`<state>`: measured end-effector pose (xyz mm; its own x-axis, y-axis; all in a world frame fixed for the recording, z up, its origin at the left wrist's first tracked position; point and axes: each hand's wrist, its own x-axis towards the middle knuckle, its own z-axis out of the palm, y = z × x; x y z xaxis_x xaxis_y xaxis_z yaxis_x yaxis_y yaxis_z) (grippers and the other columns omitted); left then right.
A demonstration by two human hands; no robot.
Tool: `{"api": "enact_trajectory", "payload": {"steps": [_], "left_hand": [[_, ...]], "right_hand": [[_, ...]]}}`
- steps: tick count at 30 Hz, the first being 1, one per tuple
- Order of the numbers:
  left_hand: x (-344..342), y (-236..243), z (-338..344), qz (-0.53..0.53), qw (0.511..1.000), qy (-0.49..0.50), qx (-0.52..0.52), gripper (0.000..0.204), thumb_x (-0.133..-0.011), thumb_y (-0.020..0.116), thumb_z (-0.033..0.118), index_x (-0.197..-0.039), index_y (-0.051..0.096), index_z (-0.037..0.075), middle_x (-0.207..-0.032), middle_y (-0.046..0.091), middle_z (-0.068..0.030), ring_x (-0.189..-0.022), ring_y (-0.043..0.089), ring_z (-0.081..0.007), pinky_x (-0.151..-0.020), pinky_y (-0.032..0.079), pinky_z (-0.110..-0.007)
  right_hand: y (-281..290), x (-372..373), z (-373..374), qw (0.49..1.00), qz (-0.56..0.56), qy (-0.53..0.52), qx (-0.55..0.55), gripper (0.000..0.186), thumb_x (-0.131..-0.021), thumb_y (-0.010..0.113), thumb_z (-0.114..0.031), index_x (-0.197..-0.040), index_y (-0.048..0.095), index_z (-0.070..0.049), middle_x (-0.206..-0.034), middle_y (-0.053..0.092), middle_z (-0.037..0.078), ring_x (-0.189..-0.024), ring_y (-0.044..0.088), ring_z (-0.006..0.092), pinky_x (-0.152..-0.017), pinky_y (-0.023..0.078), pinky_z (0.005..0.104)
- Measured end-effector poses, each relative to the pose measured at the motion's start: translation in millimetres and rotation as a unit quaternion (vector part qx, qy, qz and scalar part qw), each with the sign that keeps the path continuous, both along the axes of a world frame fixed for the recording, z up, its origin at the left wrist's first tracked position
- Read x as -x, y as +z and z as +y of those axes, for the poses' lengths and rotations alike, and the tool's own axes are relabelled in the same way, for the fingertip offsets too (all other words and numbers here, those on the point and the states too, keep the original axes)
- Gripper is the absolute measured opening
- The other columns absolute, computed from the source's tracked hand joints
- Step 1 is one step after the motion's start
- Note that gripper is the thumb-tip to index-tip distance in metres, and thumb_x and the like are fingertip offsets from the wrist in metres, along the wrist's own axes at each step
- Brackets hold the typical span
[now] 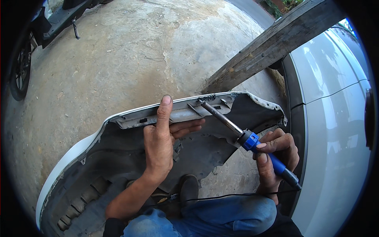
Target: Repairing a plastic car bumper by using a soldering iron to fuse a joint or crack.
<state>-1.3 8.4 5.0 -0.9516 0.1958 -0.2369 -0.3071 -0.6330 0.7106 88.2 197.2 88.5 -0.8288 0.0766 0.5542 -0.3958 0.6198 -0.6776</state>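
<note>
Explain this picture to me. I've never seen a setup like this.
There is no machine at work here: just a person's two bare hands. The single picture comes from a wide fisheye camera on the person's head, looking down, so straight edges bend near its rim.

The left hand touches a curved panel, white-edged and dark inside, with its thumb across the upper strip. The right hand holds a blue-handled tool, like a soldering iron, with a black cable. Its metal tip is at a rough dark patch on that strip.

Around them are concrete ground, a post, a pale car and part of a motorbike.
</note>
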Motion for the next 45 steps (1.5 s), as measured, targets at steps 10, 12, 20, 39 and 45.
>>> {"api": "enact_trajectory", "payload": {"steps": [10,12,20,39,45], "left_hand": [[-1.8,-5.7,-19.0,-0.012,0.999,0.044,0.010,0.064,-0.102,0.052,0.049,-0.104,0.062,-0.014,-0.093,0.072,-0.0257,-0.080,0.075,-0.0332,-0.072,0.065,-0.041],[-0.9,-4.8,-17.6,-0.011,0.999,0.045,0.012,0.062,-0.102,0.053,0.048,-0.104,0.062,-0.013,-0.093,0.071,-0.0253,-0.079,0.075,-0.0328,-0.070,0.065,-0.041],[-2.5,-2.1,-17.4,-0.008,0.998,0.053,0.015,0.058,-0.102,0.053,0.047,-0.104,0.060,-0.010,-0.092,0.071,-0.0251,-0.077,0.075,-0.0321,-0.067,0.066,-0.040],[-7.5,-23.9,-31.5,0.086,0.995,-0.039,0.032,0.066,-0.105,0.043,0.049,-0.109,0.059,-0.014,-0.094,0.070,-0.0301,-0.088,0.074,-0.0385,-0.080,0.062,-0.048],[-4.6,-26.2,-49.5,0.133,0.985,-0.111,0.025,0.056,-0.106,0.046,0.040,-0.117,0.057,-0.015,-0.102,0.068,-0.0315,-0.096,0.071,-0.0418,-0.086,0.059,-0.053]], "right_hand": [[-0.6,0.1,0.4,1.000,0.005,-0.003,0.002,0.019,-0.074,0.074,-0.016,-0.083,0.065,-0.003,-0.070,0.066,0.010,-0.058,0.062,0.0159,-0.057,0.049,0.0273],[0.3,-0.3,0.2,1.000,0.005,0.002,0.010,0.019,-0.074,0.074,-0.017,-0.084,0.065,-0.003,-0.069,0.065,0.010,-0.058,0.061,0.0160,-0.057,0.049,0.0273],[-3.5,-6.1,4.6,0.997,0.047,0.006,0.056,0.024,-0.079,0.078,-0.023,-0.086,0.065,-0.005,-0.071,0.060,0.008,-0.057,0.058,0.0152,-0.055,0.046,0.0282],[-10.4,-7.5,24.5,0.992,0.116,-0.022,0.040,0.024,-0.097,0.065,-0.033,-0.100,0.066,-0.010,-0.083,0.057,0.013,-0.058,0.062,0.0159,-0.057,0.056,0.0321],[-9.1,3.6,9.7,0.999,0.009,0.035,0.040,0.034,-0.092,0.069,-0.041,-0.102,0.071,-0.009,-0.082,0.062,0.015,-0.072,0.072,0.0290,-0.064,0.061,0.0368]]}}
